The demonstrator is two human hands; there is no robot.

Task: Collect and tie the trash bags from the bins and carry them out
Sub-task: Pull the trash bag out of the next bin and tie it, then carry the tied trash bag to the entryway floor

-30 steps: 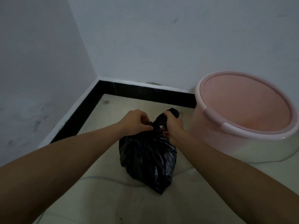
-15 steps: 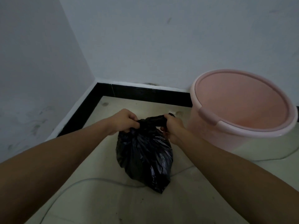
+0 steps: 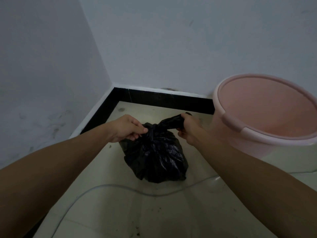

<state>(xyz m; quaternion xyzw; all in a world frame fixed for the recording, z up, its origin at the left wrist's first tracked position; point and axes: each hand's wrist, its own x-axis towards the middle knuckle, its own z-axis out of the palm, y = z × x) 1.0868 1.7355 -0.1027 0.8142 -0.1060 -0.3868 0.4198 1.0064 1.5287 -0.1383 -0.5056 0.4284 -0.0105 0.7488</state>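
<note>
— Pale tiled floor (image 3: 171, 212) in a room corner, white walls (image 3: 154, 40) with a black skirting strip (image 3: 163, 98) along their base. What are the fingers doing?

— On the left hand (image 3: 125, 128), the fingers (image 3: 137, 133) are curled in and pinching the gathered plastic just left of the knot (image 3: 152, 128). The thumb lies along the top, its tip touching the twist.

— And the other side?

— The right hand (image 3: 188, 128) is closed into a fist around a twisted tail of the bag (image 3: 171, 121), which runs taut from the knot up and to the right into the palm. A small black end pokes out beyond the knuckles. The fingertips are tucked under, so I cannot tell exactly how they lie.

— Where is the trash bag itself?

— The black trash bag (image 3: 156, 158) sits on the floor between the two forearms, bulging and crinkled, its neck cinched at the top under the hands. Both bare arms reach in from the lower corners.

— Anything beside it?

— A pink bin (image 3: 223, 107) stands just to the right of the right hand, near the back wall, its round mouth open to the camera with no liner visible inside and a raised tab on the rim. A thin pale cord (image 3: 120, 187) curves across the floor in front of the bag. Dark specks dot the tiles nearest the camera.
</note>
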